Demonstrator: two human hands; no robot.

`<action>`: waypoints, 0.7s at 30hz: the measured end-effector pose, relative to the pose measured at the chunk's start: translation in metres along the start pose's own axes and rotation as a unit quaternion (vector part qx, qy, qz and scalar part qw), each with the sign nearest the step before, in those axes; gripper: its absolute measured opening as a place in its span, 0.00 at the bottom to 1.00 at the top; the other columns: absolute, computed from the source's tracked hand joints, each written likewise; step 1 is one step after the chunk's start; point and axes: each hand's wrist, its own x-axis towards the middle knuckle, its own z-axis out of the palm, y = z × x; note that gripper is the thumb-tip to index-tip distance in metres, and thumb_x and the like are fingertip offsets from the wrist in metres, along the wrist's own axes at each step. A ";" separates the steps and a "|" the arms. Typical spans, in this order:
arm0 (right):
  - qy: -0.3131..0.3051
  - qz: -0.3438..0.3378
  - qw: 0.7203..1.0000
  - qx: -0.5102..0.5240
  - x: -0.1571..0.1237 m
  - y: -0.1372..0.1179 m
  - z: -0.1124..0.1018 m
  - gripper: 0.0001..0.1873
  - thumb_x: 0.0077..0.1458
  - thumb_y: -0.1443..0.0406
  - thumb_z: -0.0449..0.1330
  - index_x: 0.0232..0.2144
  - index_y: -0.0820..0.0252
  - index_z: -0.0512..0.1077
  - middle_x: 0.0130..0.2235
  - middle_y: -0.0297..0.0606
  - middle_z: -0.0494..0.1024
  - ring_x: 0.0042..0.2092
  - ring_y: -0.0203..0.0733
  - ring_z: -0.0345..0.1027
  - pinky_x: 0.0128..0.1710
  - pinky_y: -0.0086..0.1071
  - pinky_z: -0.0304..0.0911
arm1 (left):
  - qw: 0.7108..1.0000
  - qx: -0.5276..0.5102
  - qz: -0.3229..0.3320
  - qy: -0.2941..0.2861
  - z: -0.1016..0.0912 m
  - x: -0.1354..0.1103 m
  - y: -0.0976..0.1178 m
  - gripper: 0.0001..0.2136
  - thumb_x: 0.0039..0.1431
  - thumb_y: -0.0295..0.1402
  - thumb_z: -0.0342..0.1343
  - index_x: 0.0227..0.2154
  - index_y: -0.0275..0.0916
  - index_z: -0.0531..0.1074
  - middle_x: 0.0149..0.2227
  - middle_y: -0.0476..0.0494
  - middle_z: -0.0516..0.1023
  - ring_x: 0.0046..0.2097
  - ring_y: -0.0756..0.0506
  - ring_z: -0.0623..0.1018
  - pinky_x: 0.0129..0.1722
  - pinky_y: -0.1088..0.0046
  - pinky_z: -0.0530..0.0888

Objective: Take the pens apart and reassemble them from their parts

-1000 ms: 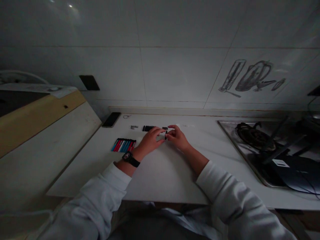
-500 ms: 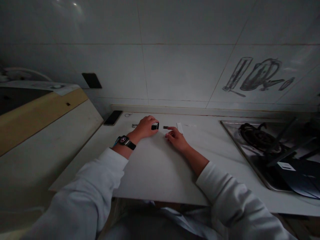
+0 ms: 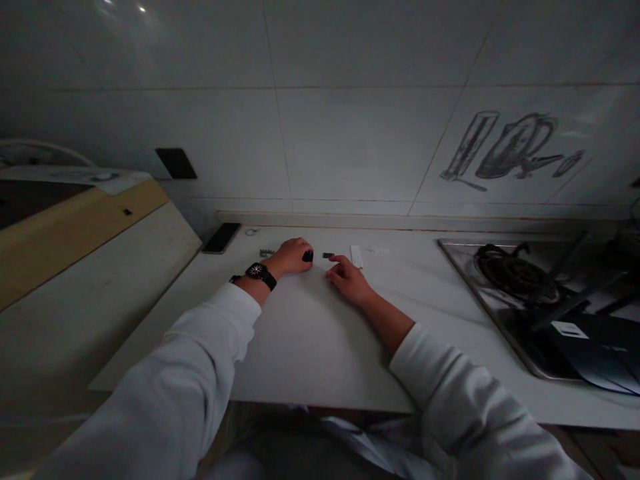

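Observation:
My left hand (image 3: 291, 256), with a black watch (image 3: 261, 274) on the wrist, lies curled over a row of small black parts (image 3: 307, 255) near the back of the white counter (image 3: 310, 333); only the row's right end shows. My right hand (image 3: 347, 278) rests on the counter a little to the right, fingers loosely bent, with nothing visible in it. Just beyond its fingertips lies a small dark piece (image 3: 328, 255), and a short white strip (image 3: 356, 256) lies to the right of that.
A dark phone (image 3: 221, 237) lies at the counter's back left, with small grey screws (image 3: 267, 253) near it. A gas hob (image 3: 520, 280) with a burner fills the right. A lower wooden-edged surface (image 3: 75, 227) sits to the left. Tiled wall behind.
My hands, together a second ago around a small part, have separated. The left hand went back left onto the black parts and closed over them. My forearm now hides the coloured pens.

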 end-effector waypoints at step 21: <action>-0.012 -0.009 1.000 0.000 -0.003 -0.009 -0.005 0.21 0.59 0.57 0.58 0.53 0.56 0.67 0.33 0.32 0.77 0.33 0.39 0.70 0.38 0.34 0.65 | 0.977 -0.152 0.046 0.141 -0.042 -0.033 0.067 0.15 0.61 0.29 0.59 0.51 0.40 0.74 0.52 0.41 0.78 0.56 0.41 0.76 0.61 0.61 0.70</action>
